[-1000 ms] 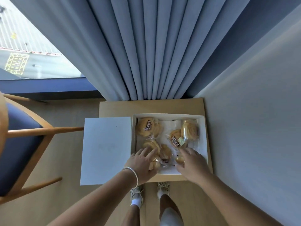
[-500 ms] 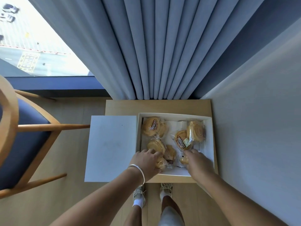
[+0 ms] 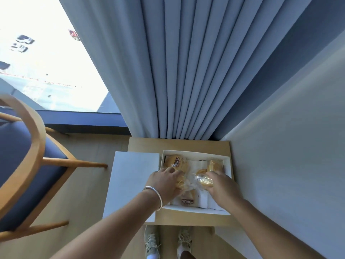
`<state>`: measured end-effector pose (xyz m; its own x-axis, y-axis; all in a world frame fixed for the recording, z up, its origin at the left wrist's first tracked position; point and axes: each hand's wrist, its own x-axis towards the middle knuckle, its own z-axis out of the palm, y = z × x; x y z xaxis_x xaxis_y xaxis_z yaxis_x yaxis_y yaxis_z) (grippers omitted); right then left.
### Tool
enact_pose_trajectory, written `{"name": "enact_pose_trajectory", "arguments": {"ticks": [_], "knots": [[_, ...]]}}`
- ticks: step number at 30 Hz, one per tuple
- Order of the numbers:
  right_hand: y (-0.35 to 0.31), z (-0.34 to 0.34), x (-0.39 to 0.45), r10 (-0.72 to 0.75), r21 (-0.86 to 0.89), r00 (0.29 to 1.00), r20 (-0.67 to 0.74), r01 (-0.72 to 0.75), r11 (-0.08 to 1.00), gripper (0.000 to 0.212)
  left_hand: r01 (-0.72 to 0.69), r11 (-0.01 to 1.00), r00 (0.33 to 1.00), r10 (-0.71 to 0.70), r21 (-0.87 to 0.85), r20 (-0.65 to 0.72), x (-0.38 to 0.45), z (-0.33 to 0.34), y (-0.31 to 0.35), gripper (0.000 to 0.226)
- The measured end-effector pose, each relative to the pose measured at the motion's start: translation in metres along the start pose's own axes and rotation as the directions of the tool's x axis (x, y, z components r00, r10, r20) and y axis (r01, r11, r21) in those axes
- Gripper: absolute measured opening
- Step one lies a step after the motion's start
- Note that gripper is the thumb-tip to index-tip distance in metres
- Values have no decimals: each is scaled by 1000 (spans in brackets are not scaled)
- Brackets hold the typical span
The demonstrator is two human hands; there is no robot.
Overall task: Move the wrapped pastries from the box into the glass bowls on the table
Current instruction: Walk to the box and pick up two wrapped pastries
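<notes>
Inside the white cardboard box [image 3: 228, 184], both hands grip golden clear-wrapped pastries: left hand [image 3: 164, 181], right hand [image 3: 219, 185]. They look light, soft and crushable; the slippery film is best held gently around the bun.

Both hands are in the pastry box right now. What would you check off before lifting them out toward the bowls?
1. Left hand grips a wrapped pastry: ok.
2. Right hand grips its own wrapped pastry: ok.
3. The two crinkled wrappers sit close together; snagged or free: cannot tell.
4. Box is open, lid folded out to the left: ok.
5. Glass bowls in sight to aim for: not ok, none in view.
6. Other pastries, like the far left one, lie clear of the fingers: ok.
</notes>
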<state>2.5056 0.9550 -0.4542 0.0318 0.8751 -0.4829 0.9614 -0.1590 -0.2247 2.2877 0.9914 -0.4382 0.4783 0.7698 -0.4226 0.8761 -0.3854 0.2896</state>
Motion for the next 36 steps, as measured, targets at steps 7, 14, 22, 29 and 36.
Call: {"name": "enact_pose_trajectory", "arguments": {"ticks": [7,14,22,29,36], "knots": [[-44,-66,-14,-73,-57,988,-135,66,996,34,30,1000,989,-29,0,-142,-37,-61,-10,50],[-107,-126,-32,-183,-86,948,-260,166,982,38,66,998,951,-57,22,-303,-81,-128,-32,43],[-187,-199,-51,-353,-153,834,-425,319,935,41,150,988,840,-113,27,-531,-143,-213,-58,43],[-242,-230,-58,-525,-197,722,-451,494,847,35,323,946,718,-258,-19,-646,-201,-241,-74,44],[-292,-218,-62,-696,-230,595,-402,670,706,36,520,845,562,-448,-124,-695,-270,-221,-86,47]]}}
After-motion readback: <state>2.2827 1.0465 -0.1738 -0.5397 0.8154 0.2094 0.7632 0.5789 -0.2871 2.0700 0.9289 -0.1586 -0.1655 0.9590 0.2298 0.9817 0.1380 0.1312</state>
